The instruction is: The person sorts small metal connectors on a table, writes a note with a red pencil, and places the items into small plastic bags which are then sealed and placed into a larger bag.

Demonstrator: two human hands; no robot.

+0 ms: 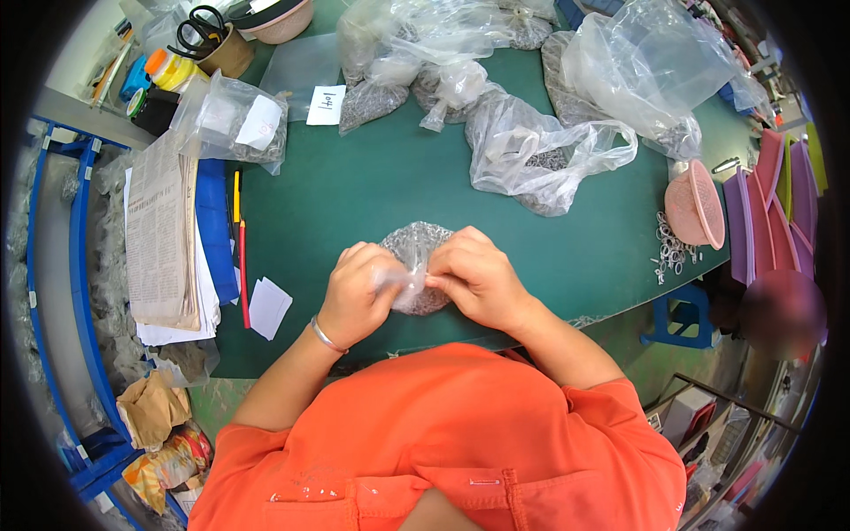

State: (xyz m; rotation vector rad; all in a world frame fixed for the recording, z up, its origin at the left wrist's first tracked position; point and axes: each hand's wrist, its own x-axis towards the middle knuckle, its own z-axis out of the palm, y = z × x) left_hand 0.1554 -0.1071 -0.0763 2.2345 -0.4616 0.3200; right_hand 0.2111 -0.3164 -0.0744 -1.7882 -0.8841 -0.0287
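Note:
A clear plastic bag [418, 237] filled with small metallic-looking pieces rests on the green table [345, 190], close to its front edge. My left hand [358, 292] is closed on the gathered neck of this bag, with a loose flap of plastic showing by the fingers. From the other side my right hand [474, 276] pinches the same gathered plastic, thumb and forefinger together. Both hands meet over the bag's middle and cover part of it. What the pieces inside are is too small to tell.
Several filled clear bags [549, 159] lie along the table's far side. A pink basket [693, 208] stands at the right beside scattered small rings [671, 252]. Newspapers [164, 234], a red pencil [243, 274] and white paper slips [268, 307] lie at the left.

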